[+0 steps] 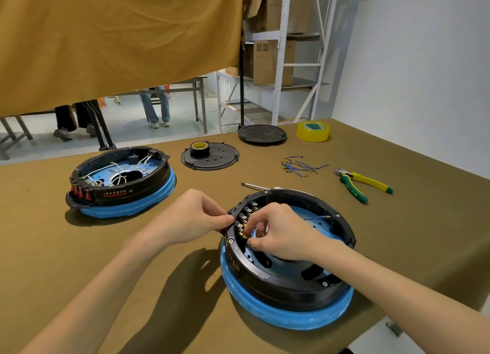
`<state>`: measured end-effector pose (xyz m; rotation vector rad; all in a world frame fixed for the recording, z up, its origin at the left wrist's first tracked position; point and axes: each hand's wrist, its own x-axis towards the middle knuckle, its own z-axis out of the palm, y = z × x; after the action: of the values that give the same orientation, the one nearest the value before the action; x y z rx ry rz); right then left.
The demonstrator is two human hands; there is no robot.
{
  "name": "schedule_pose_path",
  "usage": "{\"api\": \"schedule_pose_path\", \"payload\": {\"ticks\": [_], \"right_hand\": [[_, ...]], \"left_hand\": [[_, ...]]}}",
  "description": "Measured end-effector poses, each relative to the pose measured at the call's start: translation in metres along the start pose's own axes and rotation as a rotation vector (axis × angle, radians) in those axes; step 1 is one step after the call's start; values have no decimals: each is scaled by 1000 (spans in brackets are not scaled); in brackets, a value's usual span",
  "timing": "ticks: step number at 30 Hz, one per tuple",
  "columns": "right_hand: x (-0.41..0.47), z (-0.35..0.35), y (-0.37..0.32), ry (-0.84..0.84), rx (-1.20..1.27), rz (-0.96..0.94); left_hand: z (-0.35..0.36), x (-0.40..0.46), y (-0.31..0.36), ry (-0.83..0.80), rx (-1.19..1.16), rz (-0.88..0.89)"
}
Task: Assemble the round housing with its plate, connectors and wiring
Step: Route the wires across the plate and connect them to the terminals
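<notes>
Round housing point(289, 260) is sitting on the counter point(132, 247) directly under both hands, black ring on a blue base.

Left hand point(196, 215) is gripping the outside of the housing rim at the switch block point(245, 218), fingers curled, steadying it. Right hand point(278, 234) is reaching inside the ring, thumb and fingertips pinching something small at the brass terminals; likely a connector, but the fingers are hiding it.

Handling, as a judgement: housing looks rigid and moderately heavy, unlikely to slide on the cloth-like surface. Best held at the rim wall, as the left hand is doing. Terminals look thin and bendable, so they are wanting a straight push, not a twist.

Contents: inside the housing, a blue floor with holes, a row of terminals, one blue wire point(316, 217) lying beyond the right hand.

Beyond the left hand, a second housing point(119, 183) is holding white wiring and red switches. Beyond the right hand: loose blue wires point(302, 165), a screwdriver point(254, 186), pliers point(363, 183). Farther off, a black plate point(220, 160) carrying a tape roll point(200, 147).
</notes>
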<state>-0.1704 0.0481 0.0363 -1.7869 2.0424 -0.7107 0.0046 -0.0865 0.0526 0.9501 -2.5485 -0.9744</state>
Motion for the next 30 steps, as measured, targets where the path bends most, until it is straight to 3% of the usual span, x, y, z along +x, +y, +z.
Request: {"api": "schedule_pose_path", "payload": {"ticks": [30], "right_hand": [[11, 3, 2, -39, 138, 84]], "left_hand": [[-1, -7, 10, 44, 40, -20]]}}
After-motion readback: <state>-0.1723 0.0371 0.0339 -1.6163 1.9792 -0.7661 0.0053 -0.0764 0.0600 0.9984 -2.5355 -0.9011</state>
